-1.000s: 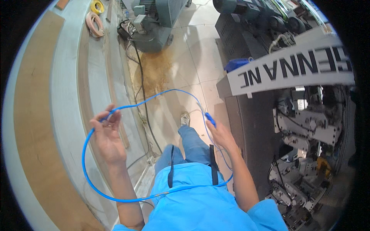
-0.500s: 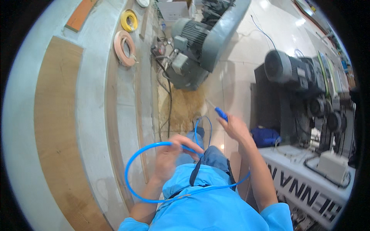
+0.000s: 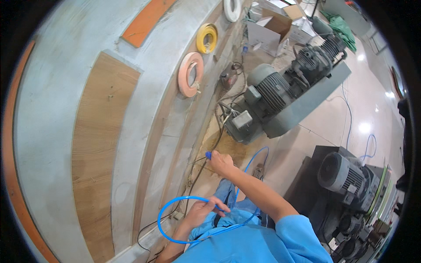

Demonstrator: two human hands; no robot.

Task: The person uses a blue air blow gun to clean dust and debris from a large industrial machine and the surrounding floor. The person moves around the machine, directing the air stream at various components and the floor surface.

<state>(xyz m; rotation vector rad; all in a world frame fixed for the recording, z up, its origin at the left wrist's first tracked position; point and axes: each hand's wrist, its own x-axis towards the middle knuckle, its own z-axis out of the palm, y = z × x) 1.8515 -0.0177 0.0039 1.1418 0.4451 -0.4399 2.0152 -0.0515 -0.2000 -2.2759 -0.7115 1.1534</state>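
Observation:
My right hand [image 3: 220, 163] is closed round a blue air blow gun [image 3: 208, 155], reaching forward and left toward the foot of the pale wall. Most of the gun is hidden in my fist, and its thin nozzle cannot be made out now. Close to my waist, my left hand [image 3: 202, 213] grips a blue air hose [image 3: 160, 219]. The hose makes a wide loop before my shirt and passes under my right forearm. Another bend of it rises beyond that forearm. Where the hose joins the gun is hidden.
A grey motor-driven compressor [image 3: 280, 98] stands ahead, with dark cables [image 3: 218, 138] along the wall foot. Rolls of pink edging tape [image 3: 181, 79] and yellow tape [image 3: 200, 41] hang on the wall. Cardboard boxes [image 3: 263, 37] sit farther back; a machine with a motor [image 3: 340, 173] is at right.
The view has turned left. My right hand has swung across to the left with the blow gun, toward the wall. My left hand still holds the hose near my waist.

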